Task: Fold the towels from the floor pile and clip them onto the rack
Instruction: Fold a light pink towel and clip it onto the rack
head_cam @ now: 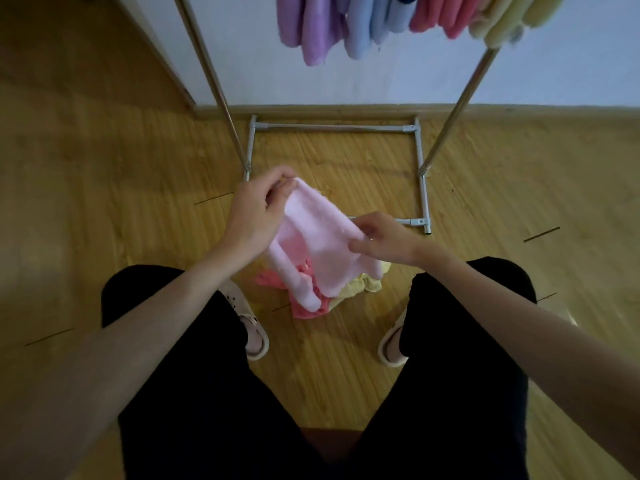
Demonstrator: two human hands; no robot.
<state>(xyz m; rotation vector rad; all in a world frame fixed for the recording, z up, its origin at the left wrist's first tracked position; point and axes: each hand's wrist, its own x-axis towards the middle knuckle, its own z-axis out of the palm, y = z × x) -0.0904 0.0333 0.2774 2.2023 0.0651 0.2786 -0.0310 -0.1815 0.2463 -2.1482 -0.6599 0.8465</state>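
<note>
Pinching its far corner between thumb and fingertips, the left hand (258, 206) holds a pale pink towel (313, 240) up above the floor, while the near edge is gripped by the curled fingers of the right hand (382, 239). Beneath the towel, a small pile of coral and yellow towels (341, 292) is seen on the wooden floor (485, 209) between the person's feet, inside the base of the metal rack (422, 188). Purple, blue, red and yellow hung towels (391, 19) are seen at the rack's top.
</note>
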